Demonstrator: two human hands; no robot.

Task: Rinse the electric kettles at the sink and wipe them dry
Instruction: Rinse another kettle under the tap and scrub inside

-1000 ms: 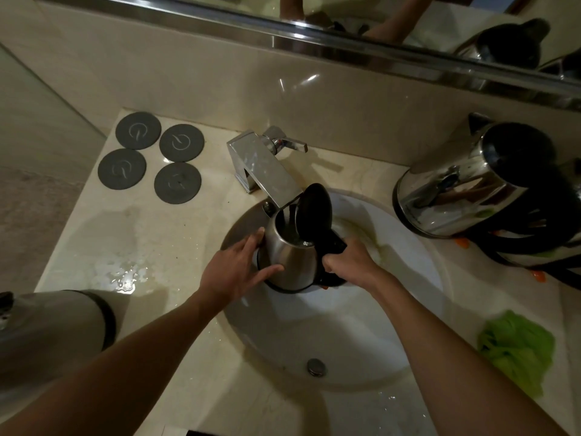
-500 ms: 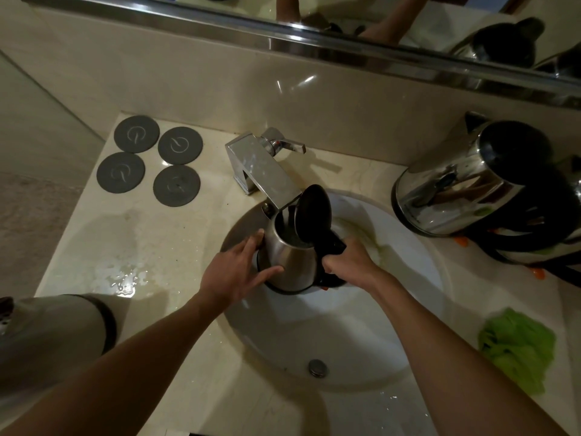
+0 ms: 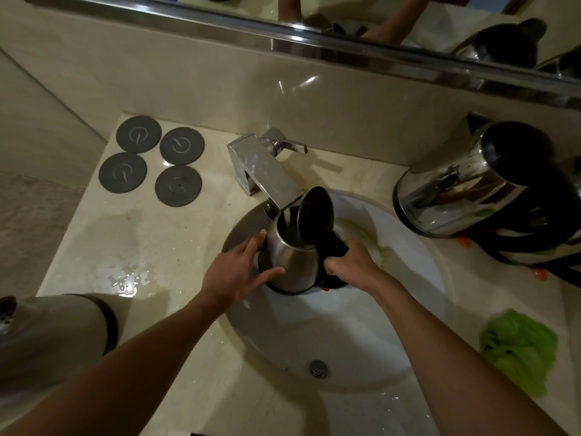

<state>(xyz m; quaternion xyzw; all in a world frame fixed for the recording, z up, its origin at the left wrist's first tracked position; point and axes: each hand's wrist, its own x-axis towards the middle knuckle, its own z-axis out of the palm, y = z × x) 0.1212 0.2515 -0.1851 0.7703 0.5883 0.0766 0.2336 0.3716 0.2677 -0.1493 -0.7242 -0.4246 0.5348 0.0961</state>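
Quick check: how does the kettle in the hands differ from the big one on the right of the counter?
The held kettle is over the sink basin under the faucet, lid flipped open; the right-side kettle lies tilted on the counter, lid shut. The held one looks matte, the other mirror-shiny. The left hand steadies the held kettle's body and the right hand grips its handle; nothing touches the other. Both are steel with black trim.
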